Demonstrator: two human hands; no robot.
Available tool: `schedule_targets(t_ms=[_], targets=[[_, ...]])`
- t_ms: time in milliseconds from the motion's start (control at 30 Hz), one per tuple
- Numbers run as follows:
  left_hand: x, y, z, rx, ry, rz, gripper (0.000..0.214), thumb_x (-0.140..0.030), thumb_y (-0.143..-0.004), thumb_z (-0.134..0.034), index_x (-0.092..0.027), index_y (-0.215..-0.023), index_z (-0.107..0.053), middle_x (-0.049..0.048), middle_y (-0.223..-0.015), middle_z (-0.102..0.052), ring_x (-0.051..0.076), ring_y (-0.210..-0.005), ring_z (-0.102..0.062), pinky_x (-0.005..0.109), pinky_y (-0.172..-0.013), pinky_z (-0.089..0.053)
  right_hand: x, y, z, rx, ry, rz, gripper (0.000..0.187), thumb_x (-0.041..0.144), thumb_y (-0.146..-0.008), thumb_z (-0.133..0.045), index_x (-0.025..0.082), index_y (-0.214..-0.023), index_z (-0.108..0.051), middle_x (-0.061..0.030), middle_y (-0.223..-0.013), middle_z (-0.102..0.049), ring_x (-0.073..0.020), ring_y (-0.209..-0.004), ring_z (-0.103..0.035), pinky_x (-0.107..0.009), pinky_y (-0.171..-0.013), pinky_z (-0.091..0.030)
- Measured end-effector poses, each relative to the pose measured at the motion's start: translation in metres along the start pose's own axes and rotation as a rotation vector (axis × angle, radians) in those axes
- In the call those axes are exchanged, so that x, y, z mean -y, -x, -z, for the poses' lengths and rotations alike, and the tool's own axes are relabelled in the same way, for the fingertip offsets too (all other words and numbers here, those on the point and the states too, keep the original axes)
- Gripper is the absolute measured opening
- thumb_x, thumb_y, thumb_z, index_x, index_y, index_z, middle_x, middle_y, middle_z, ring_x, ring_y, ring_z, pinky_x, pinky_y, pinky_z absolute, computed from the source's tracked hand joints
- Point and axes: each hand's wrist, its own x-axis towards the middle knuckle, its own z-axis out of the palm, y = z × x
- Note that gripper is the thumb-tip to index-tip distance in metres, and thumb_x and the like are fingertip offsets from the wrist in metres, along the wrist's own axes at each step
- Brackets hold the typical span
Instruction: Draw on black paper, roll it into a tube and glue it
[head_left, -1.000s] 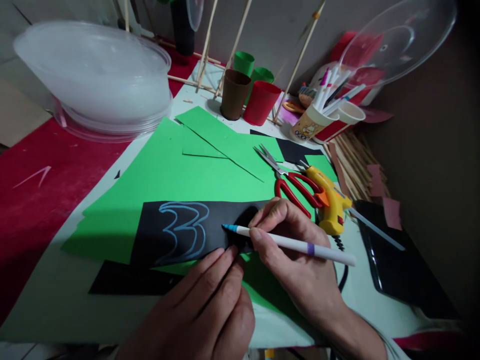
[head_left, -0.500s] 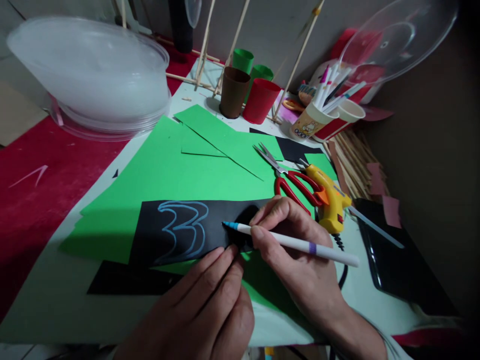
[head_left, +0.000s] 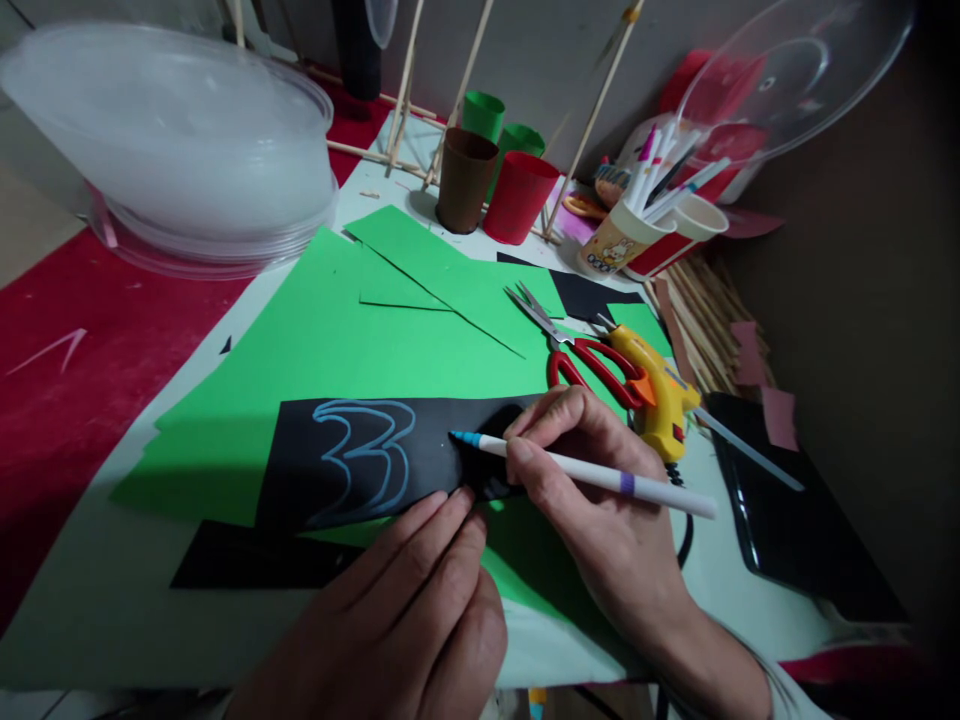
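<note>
A white felt-tip pen (head_left: 592, 472) with a blue tip and a purple band is pinched in my right hand (head_left: 600, 500). Its tip hovers at or just over a strip of black paper (head_left: 442, 425); contact I cannot tell. Curved light-blue lines (head_left: 367, 455) mark the strip's left part. My left hand (head_left: 420, 600) lies with fingers stretched out, fingertips pressing the strip's lower edge. Beneath the strip spreads green paper (head_left: 300, 340). A second black piece (head_left: 247, 560) lies left of my left hand. Some of the strip's right end is hidden by my right hand.
Red-handled scissors (head_left: 570, 350) and a yellow glue gun (head_left: 656, 390) lie beyond my right hand. A black phone-like device (head_left: 787, 520) is at right. Behind stand paper cylinders (head_left: 519, 200), a cup of pens (head_left: 619, 240) and thin sticks (head_left: 592, 120). Stacked plastic lids (head_left: 172, 150) sit at left.
The pen tip has risen slightly and shifted a little right, away from a tiny light dot on the black strip. My left hand stays in place; the whole view has shifted slightly.
</note>
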Motion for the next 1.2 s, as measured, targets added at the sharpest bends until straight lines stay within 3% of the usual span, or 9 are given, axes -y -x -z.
schedule_targets(t_ms=[167,300,433,800,1100,1200], targets=[[0.001,-0.003,-0.001,0.010,0.019,-0.004,0.020,-0.034,-0.099,-0.057,-0.020,-0.105,-0.069,0.0083,-0.122,-0.074,0.027,-0.125,-0.067,0.048,-0.115,-0.051,0.001,0.000,-0.001,0.012,0.002,-0.010,0.018,0.019,-0.087,-0.065,0.022,-0.071,-0.057,0.0028,-0.066,-0.061,-0.0124,-0.062,-0.056,-0.027,-0.058,-0.047],[-0.001,0.003,-0.001,0.002,-0.001,0.022,0.015,-0.022,-0.099,-0.054,-0.018,-0.101,-0.069,0.0070,-0.119,-0.075,0.024,-0.124,-0.067,0.043,-0.116,-0.050,0.001,0.000,-0.001,0.008,0.006,-0.009,0.018,0.019,-0.087,-0.065,0.022,-0.071,-0.057,0.0027,-0.067,-0.061,-0.0123,-0.062,-0.056,-0.026,-0.057,-0.046],[-0.003,0.006,-0.002,-0.025,-0.043,0.051,0.022,-0.007,-0.101,-0.046,-0.014,-0.097,-0.066,0.0058,-0.112,-0.077,0.019,-0.124,-0.067,0.032,-0.122,-0.040,0.000,0.001,0.000,-0.001,-0.001,-0.006,0.018,0.019,-0.087,-0.065,0.022,-0.072,-0.057,0.0028,-0.067,-0.061,-0.0122,-0.062,-0.056,-0.026,-0.057,-0.045],[-0.003,0.006,0.000,-0.026,-0.050,0.034,0.023,-0.007,-0.103,-0.041,-0.014,-0.097,-0.063,0.0063,-0.110,-0.078,0.019,-0.120,-0.069,0.030,-0.125,-0.031,-0.003,0.001,-0.003,-0.010,0.029,0.023,0.018,0.019,-0.087,-0.066,0.023,-0.073,-0.057,0.0029,-0.068,-0.060,-0.0127,-0.062,-0.054,-0.027,-0.058,-0.045],[0.000,0.001,0.002,0.011,-0.064,-0.004,0.023,-0.005,-0.102,-0.042,-0.013,-0.097,-0.063,0.0072,-0.107,-0.080,0.020,-0.114,-0.073,0.031,-0.120,-0.040,0.000,0.003,-0.003,0.025,0.018,0.023,0.015,0.019,-0.087,-0.067,0.021,-0.074,-0.061,0.0004,-0.071,-0.065,-0.0126,-0.063,-0.060,-0.025,-0.056,-0.048],[0.002,-0.002,0.000,-0.035,-0.079,-0.014,0.026,-0.005,-0.102,-0.039,-0.014,-0.095,-0.062,0.0074,-0.103,-0.081,0.021,-0.109,-0.075,0.031,-0.114,-0.046,0.000,0.003,-0.004,0.045,0.013,0.025,0.015,0.019,-0.087,-0.068,0.021,-0.074,-0.061,-0.0002,-0.072,-0.066,-0.0131,-0.064,-0.061,-0.025,-0.057,-0.049]])
